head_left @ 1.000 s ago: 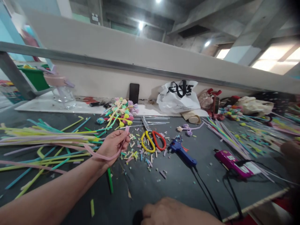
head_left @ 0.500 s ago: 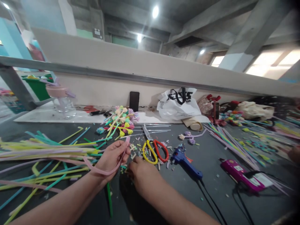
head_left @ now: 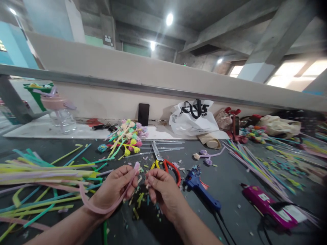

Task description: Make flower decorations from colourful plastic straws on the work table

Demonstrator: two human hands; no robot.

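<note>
Both of your hands hover close together above the dark table (head_left: 230, 177). Your left hand (head_left: 113, 189) pinches a pink strip (head_left: 102, 208) looping under the wrist; your right hand (head_left: 163, 190) has fingertips closed on a small piece too tiny to identify, beside the scissors (head_left: 167, 163).

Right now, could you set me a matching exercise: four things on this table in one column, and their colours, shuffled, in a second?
Things:
1. glue gun nearer the hands
2. glue gun at far right
3. bag
4. strip in the left hand

Colours:
A. white with black print
B. pink
C. blue
D. magenta

Pairs: 1-C, 2-D, 3-A, 4-B
</note>
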